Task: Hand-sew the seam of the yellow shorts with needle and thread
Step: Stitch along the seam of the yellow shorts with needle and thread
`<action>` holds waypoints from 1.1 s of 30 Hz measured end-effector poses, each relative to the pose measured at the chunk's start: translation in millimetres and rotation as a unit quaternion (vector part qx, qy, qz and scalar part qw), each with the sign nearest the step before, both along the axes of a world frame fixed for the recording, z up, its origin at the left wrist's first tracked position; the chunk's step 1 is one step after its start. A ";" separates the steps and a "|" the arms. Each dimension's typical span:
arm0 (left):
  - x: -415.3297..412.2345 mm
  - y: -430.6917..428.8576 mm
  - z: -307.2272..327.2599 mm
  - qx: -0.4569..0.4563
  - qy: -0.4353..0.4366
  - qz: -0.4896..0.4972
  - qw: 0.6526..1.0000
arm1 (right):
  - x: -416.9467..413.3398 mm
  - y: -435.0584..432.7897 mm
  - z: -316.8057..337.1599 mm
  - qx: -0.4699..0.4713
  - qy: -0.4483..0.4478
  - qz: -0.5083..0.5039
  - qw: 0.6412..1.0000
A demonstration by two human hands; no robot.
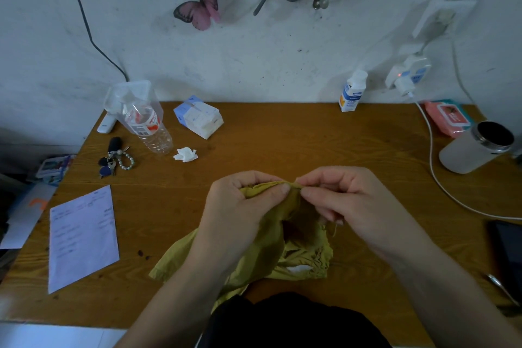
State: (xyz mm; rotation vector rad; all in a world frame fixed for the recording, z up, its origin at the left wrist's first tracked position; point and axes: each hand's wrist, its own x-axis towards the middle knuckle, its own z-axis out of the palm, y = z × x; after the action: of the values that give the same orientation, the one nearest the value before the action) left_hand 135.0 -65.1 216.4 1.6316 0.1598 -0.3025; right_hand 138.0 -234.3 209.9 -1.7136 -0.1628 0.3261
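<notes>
The head camera looks forward and down, close over the table [282, 133], facing the wall [254, 59].

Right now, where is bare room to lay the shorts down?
Widest bare table: beyond the yellow shorts, between tissue box and white cup. Smaller patch: between paper sheet and left hand. Crowded: far-left corner, with bottle and keys.

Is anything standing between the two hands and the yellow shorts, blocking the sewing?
Nothing visible does. The left hand and the right hand both grip the yellow shorts directly at the raised folded edge. I cannot make out the needle.
</notes>
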 end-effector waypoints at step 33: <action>12.8 11.4 -3.0 -0.212 0.179 -0.105 0.955 | 10.0 -14.1 -11.6 0.142 0.156 0.098 0.973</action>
State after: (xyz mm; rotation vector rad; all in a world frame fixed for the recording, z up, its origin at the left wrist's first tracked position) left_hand 147.8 -53.6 213.5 1.1563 0.1808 -0.7460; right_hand 147.9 -248.4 198.2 -1.3459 -0.1399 0.6811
